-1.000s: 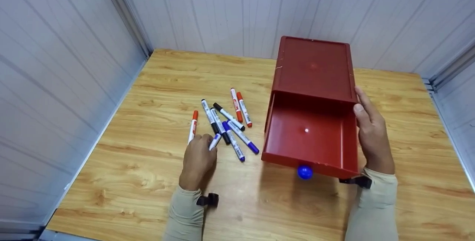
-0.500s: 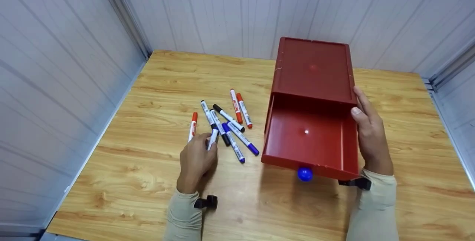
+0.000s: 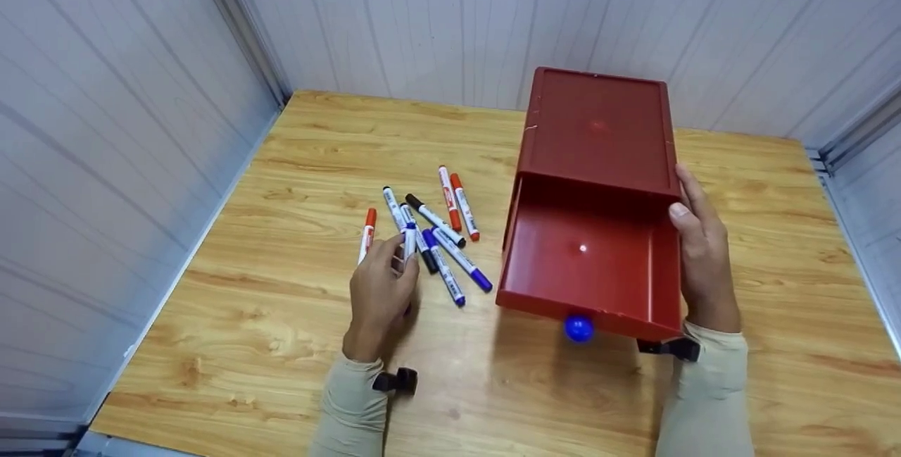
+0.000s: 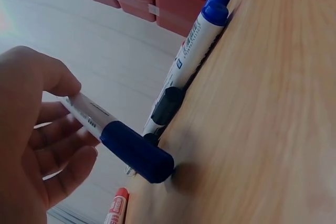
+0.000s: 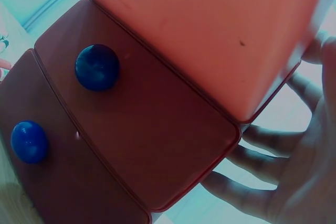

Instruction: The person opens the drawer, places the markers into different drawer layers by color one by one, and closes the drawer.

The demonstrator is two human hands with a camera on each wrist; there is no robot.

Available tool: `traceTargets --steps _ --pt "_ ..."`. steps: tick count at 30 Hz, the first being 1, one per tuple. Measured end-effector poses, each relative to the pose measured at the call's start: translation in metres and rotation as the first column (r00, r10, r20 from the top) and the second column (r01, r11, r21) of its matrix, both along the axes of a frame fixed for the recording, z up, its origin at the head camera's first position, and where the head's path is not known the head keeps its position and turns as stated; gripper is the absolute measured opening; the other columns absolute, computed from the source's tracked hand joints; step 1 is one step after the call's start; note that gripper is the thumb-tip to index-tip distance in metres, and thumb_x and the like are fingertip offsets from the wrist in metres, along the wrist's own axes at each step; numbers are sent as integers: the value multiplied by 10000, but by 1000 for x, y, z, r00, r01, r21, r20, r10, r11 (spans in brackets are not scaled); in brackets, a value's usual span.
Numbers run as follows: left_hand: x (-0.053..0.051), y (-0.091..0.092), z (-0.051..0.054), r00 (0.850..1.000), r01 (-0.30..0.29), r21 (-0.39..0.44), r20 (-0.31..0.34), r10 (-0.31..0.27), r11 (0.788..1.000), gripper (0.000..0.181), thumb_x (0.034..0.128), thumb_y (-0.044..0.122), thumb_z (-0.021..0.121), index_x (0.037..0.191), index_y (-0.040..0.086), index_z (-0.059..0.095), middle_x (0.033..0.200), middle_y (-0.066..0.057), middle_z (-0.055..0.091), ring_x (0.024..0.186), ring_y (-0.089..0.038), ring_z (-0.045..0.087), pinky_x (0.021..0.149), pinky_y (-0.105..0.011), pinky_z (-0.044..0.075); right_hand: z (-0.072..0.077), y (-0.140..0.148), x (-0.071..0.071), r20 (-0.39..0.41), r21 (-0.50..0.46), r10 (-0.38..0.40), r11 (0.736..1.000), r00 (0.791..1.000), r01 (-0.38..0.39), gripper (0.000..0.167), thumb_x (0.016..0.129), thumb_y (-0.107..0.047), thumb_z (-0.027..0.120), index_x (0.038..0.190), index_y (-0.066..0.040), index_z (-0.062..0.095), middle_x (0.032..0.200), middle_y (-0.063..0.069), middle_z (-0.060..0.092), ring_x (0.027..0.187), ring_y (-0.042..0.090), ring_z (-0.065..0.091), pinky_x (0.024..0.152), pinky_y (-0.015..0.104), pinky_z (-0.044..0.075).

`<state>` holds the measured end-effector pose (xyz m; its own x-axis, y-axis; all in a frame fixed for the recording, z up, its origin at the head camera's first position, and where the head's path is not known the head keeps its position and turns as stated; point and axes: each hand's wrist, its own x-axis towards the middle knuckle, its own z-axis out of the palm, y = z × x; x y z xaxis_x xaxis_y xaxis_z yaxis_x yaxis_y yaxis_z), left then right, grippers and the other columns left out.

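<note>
In the head view my left hand (image 3: 378,295) pinches a white marker (image 3: 410,242) between thumb and fingers beside a loose pile. The left wrist view shows this marker's blue cap (image 4: 137,151) pointing down, close to the wooden tabletop. My right hand (image 3: 706,267) lies against the right side of a red drawer cabinet (image 3: 598,129), its thumb near the upper drawer's edge. Pulled out toward me, that top drawer (image 3: 556,267) has a blue round knob (image 3: 579,329). In the right wrist view the fingers (image 5: 275,142) stretch along the cabinet's side.
Blue-capped (image 3: 445,270), black-capped (image 3: 436,220) and red-capped markers (image 3: 464,208) lie between my left hand and the cabinet. Another red marker (image 3: 367,235) lies left of the pile. Lower drawers (image 5: 173,124) with blue knobs are shut. Pale panel walls (image 3: 394,27) enclose the table.
The pinched marker has turned more upright in my left hand, which has shifted slightly away from me. My right hand stays at the cabinet, and the drawer stays out.
</note>
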<state>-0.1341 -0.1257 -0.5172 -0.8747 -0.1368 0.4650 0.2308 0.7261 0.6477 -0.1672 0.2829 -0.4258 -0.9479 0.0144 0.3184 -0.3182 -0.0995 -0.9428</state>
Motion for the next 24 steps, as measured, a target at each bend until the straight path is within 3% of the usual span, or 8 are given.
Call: traceTargets --steps 5,11,18,24 --pt "0 5 -1 996 50 47 -71 -46 998 288 874 92 707 1144 -3 677 903 -87 645 743 -193 649 626 -326 542 0 1 1 1 -8 14 1000 1000 -14 541 1023 -127 466 1556 -149 377 1593 99 339 1421 299 326 1048 309 406" --pt "3 12 3 986 71 71 -153 -59 995 259 849 77 739 1092 10 679 891 -52 652 736 -167 656 584 -326 529 -3 1 1 7 -2 14 1000 1000 -14 545 1021 -142 472 1558 -161 376 1595 84 338 1425 297 320 1050 317 406" --pt "8 16 13 969 152 152 -216 -117 977 204 855 28 721 1036 -4 631 868 -67 644 744 -193 645 585 -360 551 -6 -2 1 -39 -53 12 998 999 -14 533 1010 -90 468 1538 -97 399 1577 142 358 1410 279 354 1054 278 388" --pt "7 18 27 947 211 189 -281 -153 959 210 870 18 715 1042 -27 603 898 -88 642 765 -179 651 613 -323 560 -2 -1 -1 -12 -23 -19 1000 1000 18 534 1006 -124 474 1537 -132 414 1569 120 377 1406 292 357 1056 314 391"
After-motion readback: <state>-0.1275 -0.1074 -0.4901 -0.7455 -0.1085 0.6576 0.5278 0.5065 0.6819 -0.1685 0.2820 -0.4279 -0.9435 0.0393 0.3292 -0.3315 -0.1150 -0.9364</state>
